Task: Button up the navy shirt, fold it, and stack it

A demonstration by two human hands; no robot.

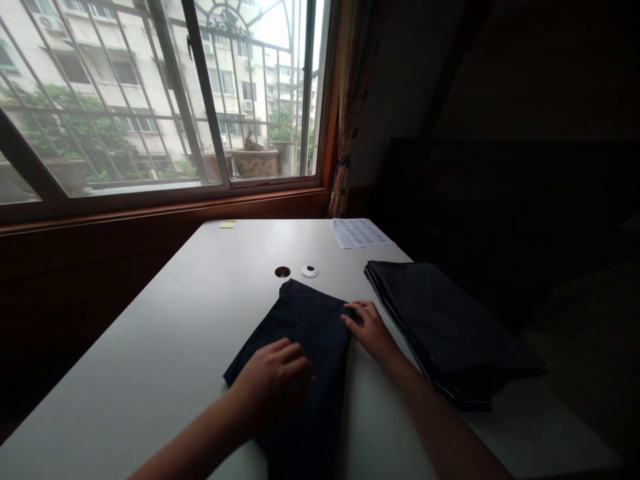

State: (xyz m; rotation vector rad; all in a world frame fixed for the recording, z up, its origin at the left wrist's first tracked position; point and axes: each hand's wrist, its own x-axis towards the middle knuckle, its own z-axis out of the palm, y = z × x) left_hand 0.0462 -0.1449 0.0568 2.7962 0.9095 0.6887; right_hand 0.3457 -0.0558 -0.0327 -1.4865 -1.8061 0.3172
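A dark navy garment [310, 320], its exact kind unclear, lies folded on the white table in front of me. Over its left middle part my left hand [280, 373] is closed, fingers curled downward; their tips and whatever they may hold are hidden. At the garment's upper right edge is my right hand [369, 327], with thumb and fingers apart and the fingertips touching the cloth. Its lower end runs out of view at the bottom, partly behind my left forearm.
A stack of folded dark garments [440, 313] lies on the table's right side. Printed paper sheets [363, 233] and a yellow sticky note [227, 225] are at the far edge. An open cable hole [283, 272] and a white round cap [309, 271] sit beyond the garment. A barred window [150, 100] stands behind.
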